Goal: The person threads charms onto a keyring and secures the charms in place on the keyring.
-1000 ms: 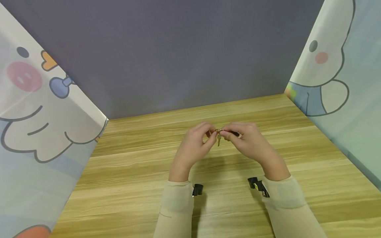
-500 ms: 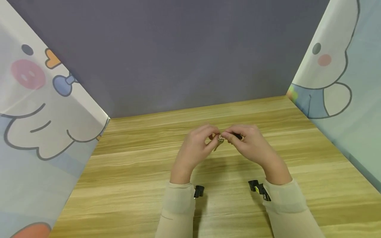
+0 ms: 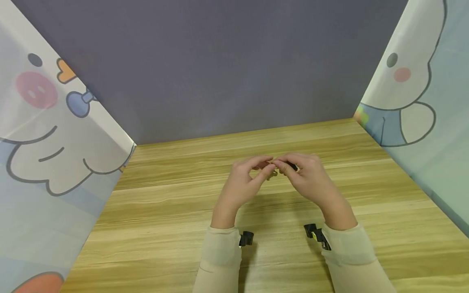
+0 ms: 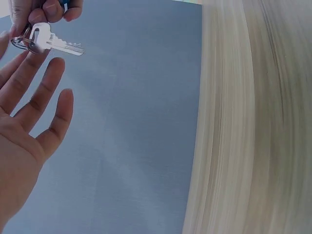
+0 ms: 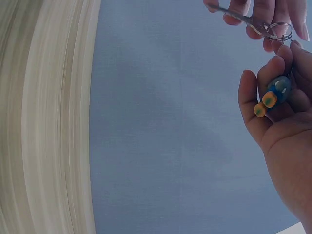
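Head view: both hands meet above the middle of the wooden bench (image 3: 154,228), well clear of its surface. The left hand (image 3: 242,185) and right hand (image 3: 311,179) touch fingertip to fingertip around a small metal key (image 3: 271,175), which hangs just below the meeting point. Both hands are equally close to it; from here the key's axis is too small to read. A dark bit of a charm (image 3: 293,166) shows behind the right hand's fingers. Grey backdrop at the far side, cartoon-printed sheets left and right; the bench has a pale, streaked grain.

Left wrist view: the left hand (image 4: 27,131) lies flat with its fingers (image 4: 46,83) straight and spread, holding nothing. The key (image 4: 51,43) is silvery and flat with a toothed blade, its long axis roughly level, blade pointing away to the right. It hangs on a thin wire key ring (image 4: 22,41) pinched by the other hand's fingertips, just above the left fingertips.

Right wrist view: the right hand (image 5: 282,122) curls its fingers round the charm (image 5: 274,93), a smooth, rounded blue figure with two orange ends, tucked against the palm. The key ring (image 5: 279,30) sits at its fingertips, and the key's blade (image 5: 234,14) runs leftward, seemingly touched by the opposite hand's fingertips.
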`<control>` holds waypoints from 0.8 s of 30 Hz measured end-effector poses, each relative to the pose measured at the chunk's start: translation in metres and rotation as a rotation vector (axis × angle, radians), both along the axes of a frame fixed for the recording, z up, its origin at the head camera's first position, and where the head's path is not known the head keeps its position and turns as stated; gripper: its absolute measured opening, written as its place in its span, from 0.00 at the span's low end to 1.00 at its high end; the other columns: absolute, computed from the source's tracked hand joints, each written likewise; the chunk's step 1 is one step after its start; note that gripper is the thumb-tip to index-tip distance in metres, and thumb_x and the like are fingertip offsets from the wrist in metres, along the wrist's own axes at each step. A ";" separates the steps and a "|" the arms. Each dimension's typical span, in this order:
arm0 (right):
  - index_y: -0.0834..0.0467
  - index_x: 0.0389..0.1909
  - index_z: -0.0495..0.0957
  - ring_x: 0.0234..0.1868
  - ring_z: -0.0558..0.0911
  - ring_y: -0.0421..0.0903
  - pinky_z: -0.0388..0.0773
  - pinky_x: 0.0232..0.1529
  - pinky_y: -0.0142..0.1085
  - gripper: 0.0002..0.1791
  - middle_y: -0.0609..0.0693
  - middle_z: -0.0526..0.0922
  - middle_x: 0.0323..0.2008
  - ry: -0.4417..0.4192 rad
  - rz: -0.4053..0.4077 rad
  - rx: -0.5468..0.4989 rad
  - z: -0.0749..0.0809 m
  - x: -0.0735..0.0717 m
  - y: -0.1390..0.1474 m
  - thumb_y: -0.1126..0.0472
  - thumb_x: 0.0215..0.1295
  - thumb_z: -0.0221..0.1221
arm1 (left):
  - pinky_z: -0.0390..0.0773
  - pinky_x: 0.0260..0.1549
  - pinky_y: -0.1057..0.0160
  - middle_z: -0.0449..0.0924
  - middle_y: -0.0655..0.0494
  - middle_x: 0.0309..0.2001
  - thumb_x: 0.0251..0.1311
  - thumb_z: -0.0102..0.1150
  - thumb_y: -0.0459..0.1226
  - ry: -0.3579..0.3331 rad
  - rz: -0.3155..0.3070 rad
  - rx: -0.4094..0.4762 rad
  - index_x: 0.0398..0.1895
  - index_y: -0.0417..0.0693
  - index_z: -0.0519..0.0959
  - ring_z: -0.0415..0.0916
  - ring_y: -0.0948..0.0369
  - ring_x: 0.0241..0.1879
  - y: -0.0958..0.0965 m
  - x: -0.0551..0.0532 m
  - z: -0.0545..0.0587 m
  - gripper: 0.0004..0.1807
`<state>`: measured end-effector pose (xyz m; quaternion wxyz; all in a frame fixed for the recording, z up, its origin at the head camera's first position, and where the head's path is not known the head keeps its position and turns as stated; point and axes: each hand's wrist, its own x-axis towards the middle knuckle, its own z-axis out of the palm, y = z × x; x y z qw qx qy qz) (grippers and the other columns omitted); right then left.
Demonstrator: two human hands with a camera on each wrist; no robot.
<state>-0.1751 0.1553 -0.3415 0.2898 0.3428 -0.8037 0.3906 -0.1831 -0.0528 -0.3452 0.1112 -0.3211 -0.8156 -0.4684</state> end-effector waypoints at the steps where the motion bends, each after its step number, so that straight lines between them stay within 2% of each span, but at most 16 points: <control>1: 0.60 0.40 0.89 0.30 0.83 0.37 0.77 0.35 0.22 0.09 0.49 0.91 0.34 0.005 0.001 0.002 0.000 0.000 0.000 0.75 0.65 0.67 | 0.87 0.51 0.59 0.91 0.55 0.45 0.78 0.60 0.44 -0.016 -0.005 0.016 0.61 0.46 0.85 0.87 0.63 0.42 0.000 0.000 0.000 0.17; 6: 0.60 0.40 0.89 0.27 0.78 0.35 0.74 0.32 0.22 0.09 0.48 0.90 0.32 0.010 0.003 0.007 -0.002 0.000 -0.001 0.75 0.64 0.68 | 0.87 0.56 0.53 0.91 0.56 0.45 0.74 0.66 0.41 -0.026 -0.023 0.074 0.56 0.48 0.88 0.87 0.63 0.47 -0.001 0.000 -0.001 0.13; 12: 0.60 0.39 0.90 0.25 0.76 0.33 0.73 0.30 0.22 0.07 0.49 0.91 0.32 -0.001 -0.025 -0.003 -0.001 0.001 -0.003 0.74 0.65 0.69 | 0.86 0.57 0.55 0.91 0.54 0.46 0.72 0.68 0.40 -0.033 -0.011 0.094 0.55 0.47 0.88 0.86 0.60 0.48 -0.003 0.001 0.000 0.13; 17: 0.59 0.39 0.90 0.24 0.74 0.33 0.71 0.28 0.23 0.04 0.48 0.88 0.28 -0.085 -0.087 -0.036 0.003 0.004 -0.003 0.69 0.69 0.68 | 0.85 0.56 0.55 0.91 0.53 0.47 0.70 0.70 0.39 -0.070 0.015 0.108 0.50 0.47 0.87 0.85 0.59 0.49 -0.005 0.004 0.003 0.10; 21: 0.58 0.40 0.89 0.27 0.77 0.34 0.73 0.28 0.27 0.05 0.47 0.88 0.28 -0.161 -0.100 -0.066 0.004 0.005 -0.002 0.70 0.69 0.68 | 0.84 0.58 0.47 0.91 0.49 0.47 0.71 0.68 0.36 -0.073 -0.030 0.142 0.45 0.45 0.85 0.86 0.57 0.50 -0.008 0.003 0.002 0.05; 24: 0.58 0.40 0.89 0.29 0.79 0.34 0.75 0.28 0.28 0.05 0.47 0.88 0.28 -0.188 -0.092 -0.082 0.004 0.006 -0.002 0.70 0.70 0.67 | 0.84 0.58 0.47 0.91 0.48 0.47 0.73 0.65 0.35 -0.081 -0.055 0.157 0.43 0.44 0.85 0.86 0.58 0.49 -0.010 0.001 0.001 0.04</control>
